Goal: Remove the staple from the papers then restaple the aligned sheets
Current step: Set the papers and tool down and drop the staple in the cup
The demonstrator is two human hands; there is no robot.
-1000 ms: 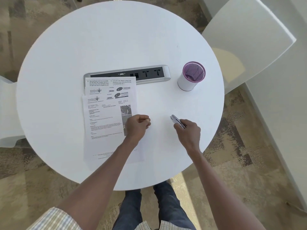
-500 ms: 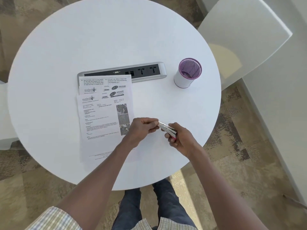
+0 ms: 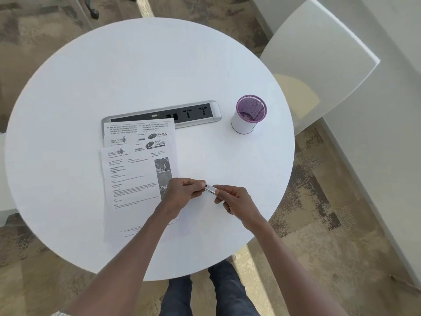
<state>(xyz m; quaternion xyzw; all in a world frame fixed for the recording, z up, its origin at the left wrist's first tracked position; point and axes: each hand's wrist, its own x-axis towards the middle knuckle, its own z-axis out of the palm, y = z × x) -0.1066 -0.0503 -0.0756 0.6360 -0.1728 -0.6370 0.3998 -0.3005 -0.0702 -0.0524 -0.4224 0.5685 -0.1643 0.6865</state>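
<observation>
- The left hand (image 3: 182, 190) and right hand (image 3: 237, 199) meet just above the round white table (image 3: 68, 87), near its front edge, each with fingers closed on one end of a small silver stapler (image 3: 210, 189).
- The stapler lies tilted between the two grips, its dark tip toward the left hand; whether its mouth is apart or together cannot be told.
- The printed papers (image 3: 134, 179) lie flat on the table's left-centre, fanned so that several top edges show stepped one behind another; the left wrist crosses their right edge.
- The rearmost sheet's top edge overlaps the front rim of the built-in power socket strip (image 3: 189, 112).
- A purple mesh pen cup (image 3: 249, 114) stands upright to the right of the strip, apart from it and well clear of both hands.
- Bare tabletop spreads wide behind the strip and to the left of the papers; a smaller bare patch sits between the hands and the cup.
- A white chair (image 3: 319, 53) stands close to the table's right rear rim.
- Jeans-clad legs (image 3: 205, 293) show under the near edge.
</observation>
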